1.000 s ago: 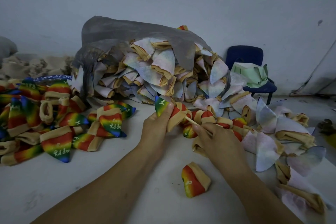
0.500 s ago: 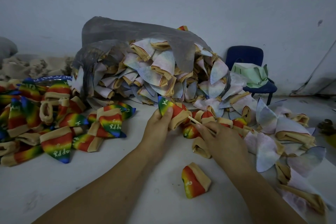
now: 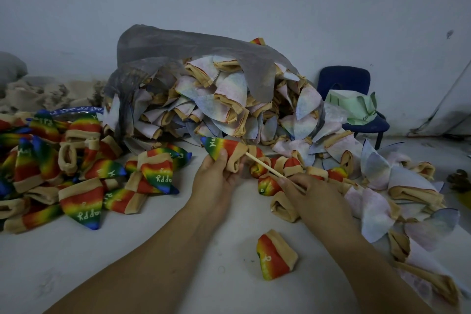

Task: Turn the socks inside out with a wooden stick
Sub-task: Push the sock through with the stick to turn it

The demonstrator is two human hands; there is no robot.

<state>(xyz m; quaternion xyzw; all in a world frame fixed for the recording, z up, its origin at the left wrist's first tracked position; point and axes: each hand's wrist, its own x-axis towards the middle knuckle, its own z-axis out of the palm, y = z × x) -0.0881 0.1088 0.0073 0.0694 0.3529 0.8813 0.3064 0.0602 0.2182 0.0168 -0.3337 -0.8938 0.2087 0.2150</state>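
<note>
My left hand point(image 3: 216, 181) grips a rainbow sock point(image 3: 222, 148) with a tan cuff, its pointed green toe aimed left. My right hand point(image 3: 309, 192) pinches a thin wooden stick point(image 3: 270, 169) whose far end goes into the sock's cuff opening. A heap of pale inside-out socks point(image 3: 224, 107) spills from a grey plastic bag point(image 3: 178, 43) behind my hands. A pile of rainbow socks point(image 3: 84, 176) lies to the left. One small rainbow sock point(image 3: 276, 257) lies alone on the white surface near my right forearm.
More pale and tan socks point(image 3: 382, 201) trail down the right side. A blue chair point(image 3: 351, 99) with green cloth on its seat stands against the wall at back right. Beige fabric point(image 3: 38, 92) is piled at back left.
The sock in my left hand has stretched out to the left with its toe pointed, and more of the stick shows between my two hands.
</note>
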